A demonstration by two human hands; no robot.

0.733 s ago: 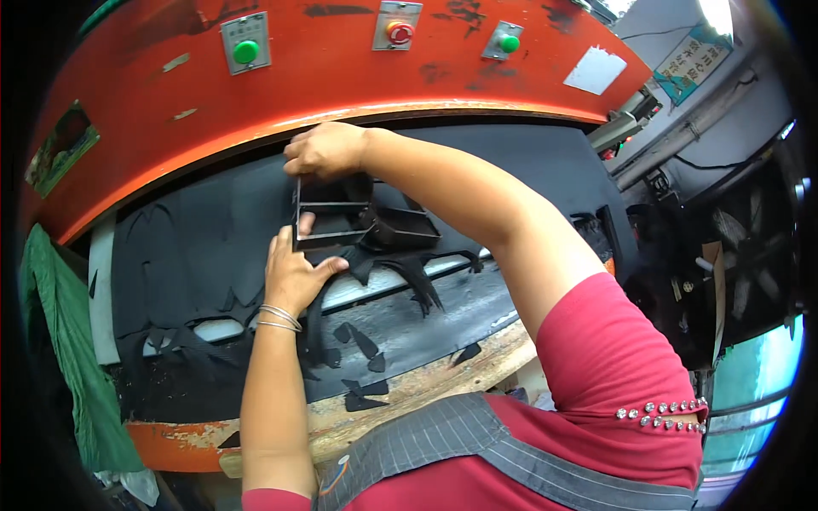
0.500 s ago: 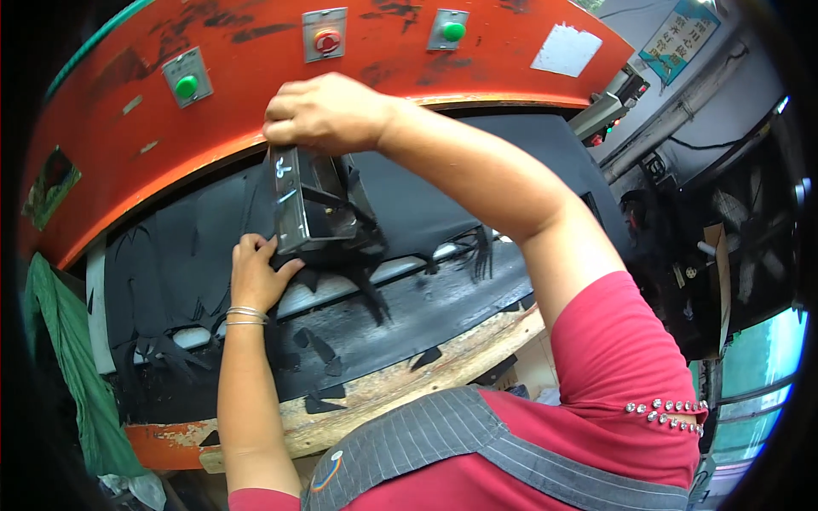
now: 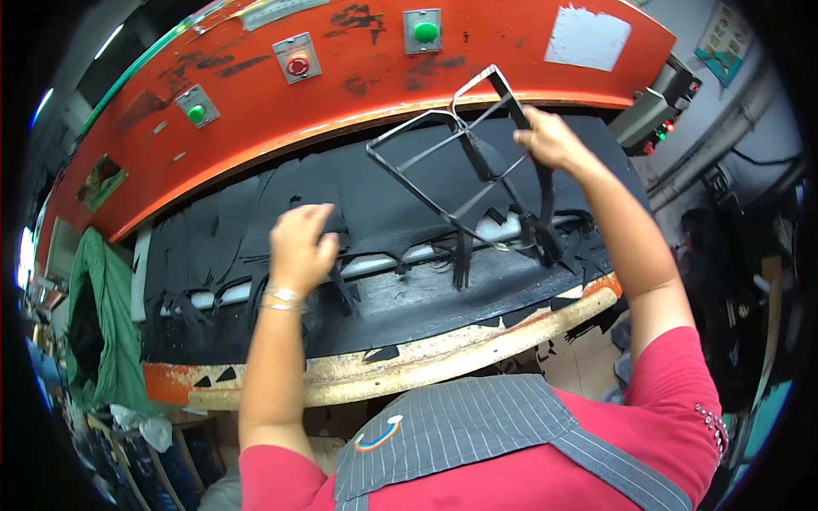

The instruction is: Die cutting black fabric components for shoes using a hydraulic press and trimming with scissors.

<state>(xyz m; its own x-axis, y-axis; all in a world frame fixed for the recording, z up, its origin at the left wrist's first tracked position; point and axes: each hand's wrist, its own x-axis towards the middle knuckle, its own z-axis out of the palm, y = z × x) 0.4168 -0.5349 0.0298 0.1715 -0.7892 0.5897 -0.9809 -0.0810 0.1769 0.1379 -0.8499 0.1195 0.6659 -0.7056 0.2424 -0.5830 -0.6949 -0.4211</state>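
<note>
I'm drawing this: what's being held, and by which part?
The right hand holds a dark, angular, open metal frame by its right side wall; the left hand holds nothing.

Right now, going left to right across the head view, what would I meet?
Green cloth, leftmost green button, left hand, metal frame, right hand gripping the frame's right side, grey box with small lights.

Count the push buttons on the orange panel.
3: a left green button, a middle red button and a right green button, along the orange panel. Others may be out of view.
</note>
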